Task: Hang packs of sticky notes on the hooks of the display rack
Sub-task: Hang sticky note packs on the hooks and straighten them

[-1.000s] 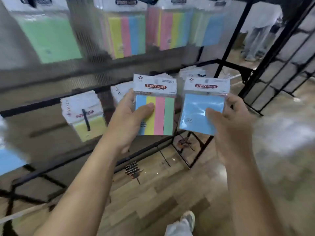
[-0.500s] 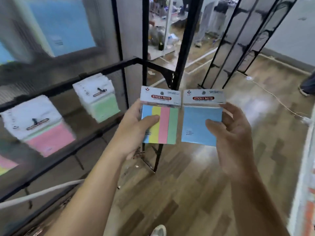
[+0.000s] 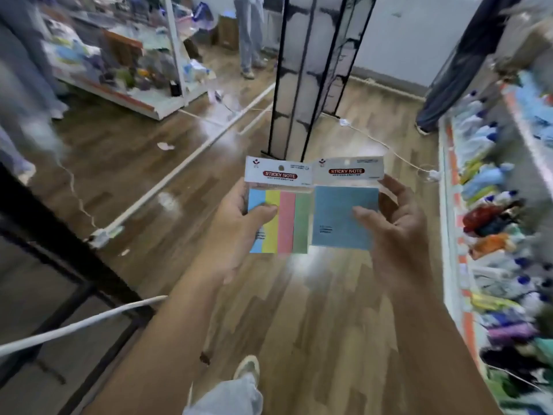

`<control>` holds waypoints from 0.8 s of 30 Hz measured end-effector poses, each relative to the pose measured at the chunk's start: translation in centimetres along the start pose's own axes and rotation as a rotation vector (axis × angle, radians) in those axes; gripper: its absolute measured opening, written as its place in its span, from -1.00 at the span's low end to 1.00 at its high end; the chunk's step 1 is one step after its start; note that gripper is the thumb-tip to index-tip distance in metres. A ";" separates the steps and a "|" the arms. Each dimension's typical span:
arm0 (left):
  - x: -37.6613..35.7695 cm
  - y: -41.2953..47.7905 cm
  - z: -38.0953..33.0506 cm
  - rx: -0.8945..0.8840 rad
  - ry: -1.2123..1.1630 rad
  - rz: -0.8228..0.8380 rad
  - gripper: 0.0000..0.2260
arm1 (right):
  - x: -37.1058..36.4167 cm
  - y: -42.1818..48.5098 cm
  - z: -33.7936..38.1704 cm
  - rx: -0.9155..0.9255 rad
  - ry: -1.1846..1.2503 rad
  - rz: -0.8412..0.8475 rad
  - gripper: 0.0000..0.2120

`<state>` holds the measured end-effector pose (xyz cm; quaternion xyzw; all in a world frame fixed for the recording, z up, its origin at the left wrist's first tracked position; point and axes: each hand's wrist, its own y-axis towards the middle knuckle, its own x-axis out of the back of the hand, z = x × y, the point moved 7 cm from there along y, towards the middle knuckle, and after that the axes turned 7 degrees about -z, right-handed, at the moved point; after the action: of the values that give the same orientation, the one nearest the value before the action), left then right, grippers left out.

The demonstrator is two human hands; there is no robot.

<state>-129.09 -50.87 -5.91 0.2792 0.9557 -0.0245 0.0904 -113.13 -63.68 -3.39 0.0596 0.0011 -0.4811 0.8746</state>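
Observation:
My left hand [image 3: 239,223] grips a striped pack of sticky notes [image 3: 284,214] with blue, yellow, pink and green bands, thumb on its front. My right hand [image 3: 392,223] grips a plain blue pack of sticky notes [image 3: 338,214], thumb on its face and fingers behind. Both packs have white header cards with a red label and are held upright side by side, edges touching, above the wooden floor. The black frame of the display rack [image 3: 59,244] shows only at the left edge; its hooks are out of sight.
A second black wire rack [image 3: 302,73] stands ahead in the aisle. Stocked white shelves run along the right [image 3: 496,235] and back left [image 3: 125,70]. A white cable [image 3: 185,169] crosses the floor. A person's legs [image 3: 248,34] stand at the back. My shoe [image 3: 248,366] is below.
My view has swung right, away from the rack with hung packs, toward the open aisle. Both hands still hold their packs the same way, side by side.

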 end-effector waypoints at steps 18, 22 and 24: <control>-22.3 36.2 3.0 0.018 0.034 0.104 -0.72 | 9.0 38.5 -3.2 0.019 0.119 -0.163 -0.43; -27.5 44.2 2.5 -0.006 0.024 0.055 -0.72 | 11.2 48.8 -3.3 0.013 0.117 -0.116 -0.40; -29.8 47.6 2.3 -0.022 0.014 0.045 -0.73 | 11.5 53.4 -3.2 0.009 0.122 -0.074 -0.39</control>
<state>-78.42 -26.77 -2.47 0.2998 0.9499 -0.0101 0.0874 -61.81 -44.74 -1.76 0.0926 0.0547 -0.5084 0.8544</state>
